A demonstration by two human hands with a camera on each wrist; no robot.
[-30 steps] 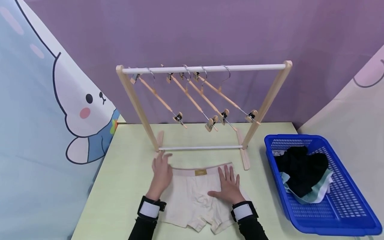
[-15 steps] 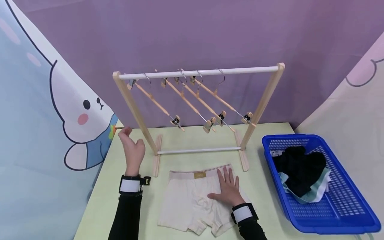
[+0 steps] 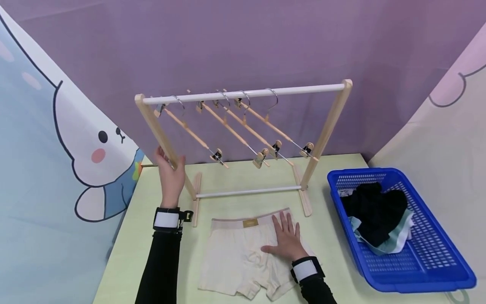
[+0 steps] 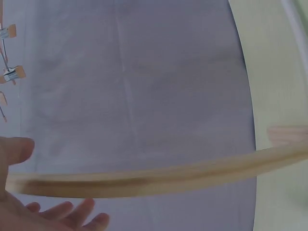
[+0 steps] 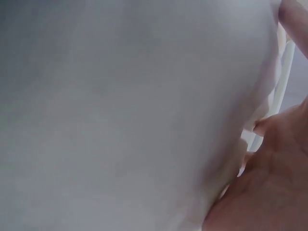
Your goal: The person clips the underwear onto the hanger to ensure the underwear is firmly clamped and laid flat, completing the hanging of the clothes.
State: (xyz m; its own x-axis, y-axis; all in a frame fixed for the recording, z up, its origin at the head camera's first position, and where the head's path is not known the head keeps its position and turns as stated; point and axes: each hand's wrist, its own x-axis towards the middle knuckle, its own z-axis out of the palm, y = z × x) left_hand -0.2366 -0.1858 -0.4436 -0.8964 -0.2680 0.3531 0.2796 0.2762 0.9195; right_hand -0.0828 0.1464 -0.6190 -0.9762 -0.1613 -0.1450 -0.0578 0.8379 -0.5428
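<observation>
The right hand (image 3: pixel 287 241) lies flat, fingers spread and straight, on the right half of a pair of cream boxer briefs (image 3: pixel 243 257) spread on the pale green table (image 3: pixel 152 236) just in front of a small wooden drying rack (image 3: pixel 243 139). The left hand (image 3: pixel 171 177) is raised at the rack's left slanted post (image 3: pixel 163 139), thumb and fingers on either side of it; whether they actually clasp it cannot be told. Four clip hangers (image 3: pixel 235 131) hang from the white top rail (image 3: pixel 247 93), and a blue basket (image 3: pixel 436 261) of dark and pale garments (image 3: pixel 379 215) stands at the right.

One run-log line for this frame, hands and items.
left hand: at rack post, grip unclear | right hand: flat on cream boxers | hangers: bare | basket: holds clothes
</observation>
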